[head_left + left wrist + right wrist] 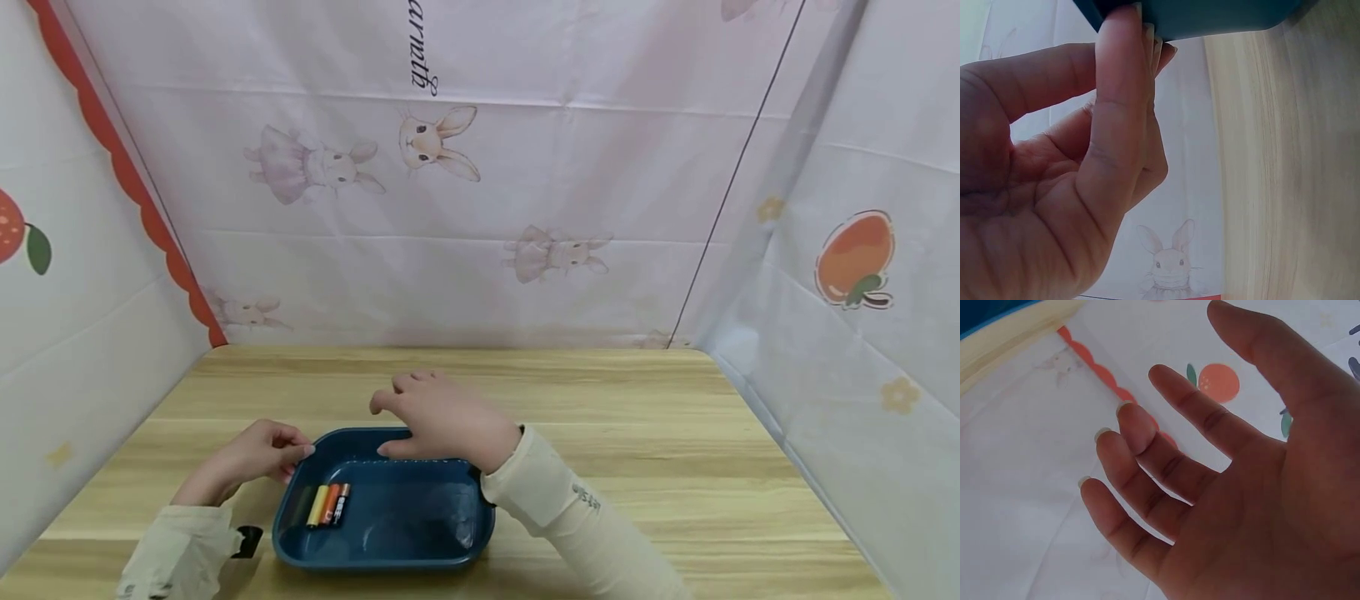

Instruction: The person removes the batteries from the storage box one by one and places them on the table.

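Observation:
A dark blue rectangular tray [382, 560] stands near the front of the wooden table. Inside, at its left end, small batteries lie side by side: a yellow one [318, 505], an orange one [331, 504] and a black one with a copper-coloured end [341, 503]. At the tray's far left corner my left hand [251, 458] pinches the rim between thumb and fingers; the left wrist view shows the fingertips against the tray's wall [1210, 15]. Above the far rim, my right hand [446, 421] is held with fingers spread and loosely bent. Its palm holds nothing in the right wrist view.
The wooden tabletop [637, 467] extends behind the tray and to its right. Printed cloth walls enclose the table at the back [465, 283], left [82, 333] and right [832, 350]. A black strap piece [247, 542] hangs by the left cuff.

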`<state>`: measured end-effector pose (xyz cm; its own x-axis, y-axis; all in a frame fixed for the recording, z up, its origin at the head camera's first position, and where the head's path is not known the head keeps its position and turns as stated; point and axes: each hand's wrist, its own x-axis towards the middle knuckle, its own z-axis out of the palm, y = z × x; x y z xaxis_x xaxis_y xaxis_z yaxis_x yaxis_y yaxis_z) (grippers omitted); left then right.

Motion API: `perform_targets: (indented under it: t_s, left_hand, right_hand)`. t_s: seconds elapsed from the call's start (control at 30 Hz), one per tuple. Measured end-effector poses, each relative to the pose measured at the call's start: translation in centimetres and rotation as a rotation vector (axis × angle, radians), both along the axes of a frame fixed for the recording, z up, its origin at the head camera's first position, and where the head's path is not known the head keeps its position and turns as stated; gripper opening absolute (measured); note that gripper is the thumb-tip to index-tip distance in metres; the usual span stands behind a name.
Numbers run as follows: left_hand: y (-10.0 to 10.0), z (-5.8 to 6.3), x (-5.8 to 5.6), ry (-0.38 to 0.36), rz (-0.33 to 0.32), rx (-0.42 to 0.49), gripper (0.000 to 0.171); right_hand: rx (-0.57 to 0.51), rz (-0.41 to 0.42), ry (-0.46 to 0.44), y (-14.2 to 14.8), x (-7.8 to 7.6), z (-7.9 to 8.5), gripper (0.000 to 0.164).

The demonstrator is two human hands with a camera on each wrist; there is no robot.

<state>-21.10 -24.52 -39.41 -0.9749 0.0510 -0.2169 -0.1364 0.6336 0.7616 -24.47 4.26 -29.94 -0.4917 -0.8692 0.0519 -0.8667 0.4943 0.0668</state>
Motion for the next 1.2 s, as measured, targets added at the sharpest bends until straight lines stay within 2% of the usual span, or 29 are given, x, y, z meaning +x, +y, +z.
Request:
perform_targets:
  t_s: [0.33,0.47,0.63,0.77,0.93,1.2]
  left_hand:
    - [-0.2,-0.1,-0.1,-0.013,0.005,0.022,0.017]
    - [-0.3,0.1,-0.2,-0.013,-0.001,0.027,0.018]
    - [-0.5,0.1,-0.4,-0.012,-0.014,0.030,0.017]
    - [-0.5,0.1,-0.5,-0.011,-0.020,0.026,0.017]
    - [-0.4,0.2,-0.6,-0.014,-0.020,0.021,0.017]
    - [-0.4,0.3,-0.8,-0.009,-0.031,0.024,0.016]
  right_hand:
    - [0.064,0.041,0.008,-3.3,0.1,-1.0,0.044]
    - [0.121,0.011,-0.007,-4.6,0.0,-1.9,0.043]
    - [0.247,-0.062,-0.032,-6.8,0.1,-3.6,0.044]
    - [0.314,-0.105,-0.066,-8.7,0.1,-5.2,0.036]
    - [0.352,-0.114,-0.092,-10.1,0.2,-6.7,0.033]
    - [0.353,-0.115,-0.114,-10.9,0.3,-7.3,0.043]
